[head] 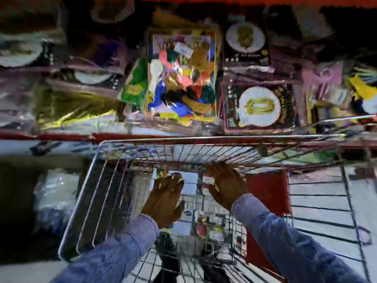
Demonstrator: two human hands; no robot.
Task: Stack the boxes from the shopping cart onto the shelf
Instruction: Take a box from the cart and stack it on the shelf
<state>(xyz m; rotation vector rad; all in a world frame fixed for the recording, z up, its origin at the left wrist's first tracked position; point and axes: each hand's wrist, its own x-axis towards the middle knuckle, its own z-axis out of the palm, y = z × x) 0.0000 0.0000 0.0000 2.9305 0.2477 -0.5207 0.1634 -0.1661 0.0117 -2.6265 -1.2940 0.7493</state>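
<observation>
Two hands down in the shopping cart [214,137]: left hand [165,199] and right hand [226,185], fingers spread wide, flanking a light box [190,185] w/o gripping yet. More boxes [206,223] nearer, on cart floor. Prob thin printed card: light, stiff-ish, glossy so slippery, corners crush. Take opposite side walls, palms flat. Beyond the rim, shelf [67,137] already packed w/ goods; frame blurry.
</observation>
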